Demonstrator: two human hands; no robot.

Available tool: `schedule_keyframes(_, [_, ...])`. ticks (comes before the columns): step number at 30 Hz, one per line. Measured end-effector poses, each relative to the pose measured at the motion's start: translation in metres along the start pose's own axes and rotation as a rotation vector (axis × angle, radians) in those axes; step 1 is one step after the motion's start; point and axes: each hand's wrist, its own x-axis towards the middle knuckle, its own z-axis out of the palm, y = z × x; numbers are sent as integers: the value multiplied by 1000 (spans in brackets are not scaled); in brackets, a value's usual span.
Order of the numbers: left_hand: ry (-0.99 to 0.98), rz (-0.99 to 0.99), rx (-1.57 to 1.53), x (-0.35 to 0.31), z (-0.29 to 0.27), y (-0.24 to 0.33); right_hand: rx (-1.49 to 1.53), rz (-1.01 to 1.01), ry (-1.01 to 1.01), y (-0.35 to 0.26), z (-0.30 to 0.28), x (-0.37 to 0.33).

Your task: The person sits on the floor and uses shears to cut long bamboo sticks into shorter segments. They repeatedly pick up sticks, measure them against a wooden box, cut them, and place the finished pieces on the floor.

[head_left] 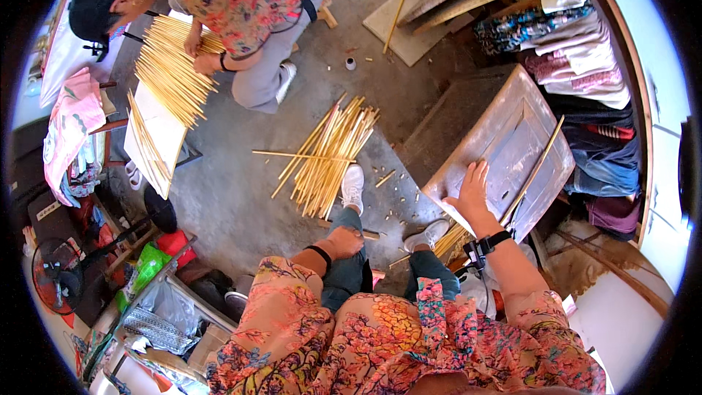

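Observation:
My left hand (344, 242) rests on my left knee; how its fingers lie does not show clearly. My right hand (470, 194) lies open, fingers spread, on the near left corner of a worn wooden panel (504, 139). One long thin stick (540, 161) lies along the right side of that panel. On the floor ahead of my left shoe is a loose pile of thin yellow sticks (329, 153), with one stick lying across it. More sticks (450, 243) lie below the panel, beside my right leg, partly hidden by my right arm.
At the far left another person (241, 7) bends over, both hands at a spread of yellow sticks (164, 66) on a white board (150, 128). Short offcuts (395, 197) litter the floor. Folded clothes (585, 66) fill a shelf on the right. A fan (58, 276) stands at left.

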Motion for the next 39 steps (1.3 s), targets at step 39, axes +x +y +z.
schedule_keyframes(39, [202, -1046, -830, -268, -58, 149, 237, -136, -391, 75, -8, -28])
